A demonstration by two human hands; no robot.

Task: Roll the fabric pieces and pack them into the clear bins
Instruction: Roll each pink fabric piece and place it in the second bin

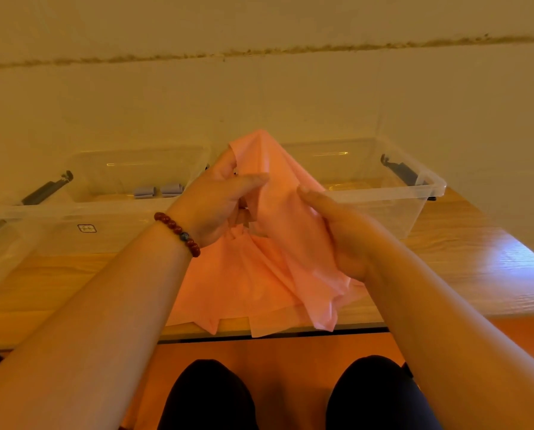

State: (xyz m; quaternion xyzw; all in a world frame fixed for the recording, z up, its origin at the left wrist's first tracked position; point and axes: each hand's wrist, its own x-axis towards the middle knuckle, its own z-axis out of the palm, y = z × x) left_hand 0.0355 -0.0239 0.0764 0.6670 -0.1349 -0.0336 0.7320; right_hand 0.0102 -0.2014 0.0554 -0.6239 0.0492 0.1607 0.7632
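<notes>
A pink fabric piece (268, 274) is lifted above the wooden table (476, 268), its lower part pooled on the table and hanging over the front edge. My left hand (216, 209), with a red bead bracelet at the wrist, grips the cloth's upper left part. My right hand (343, 237) holds the cloth's right side, thumb on top. Behind the cloth stand two clear bins: the left bin (110, 218) holds two small grey fabric rolls (158, 190), while the right bin (414, 193) shows nothing inside.
Both bins have dark latch handles (399, 173) at their outer ends. A plain wall rises just behind the bins. The table's front edge runs close to my knees (209, 395) below.
</notes>
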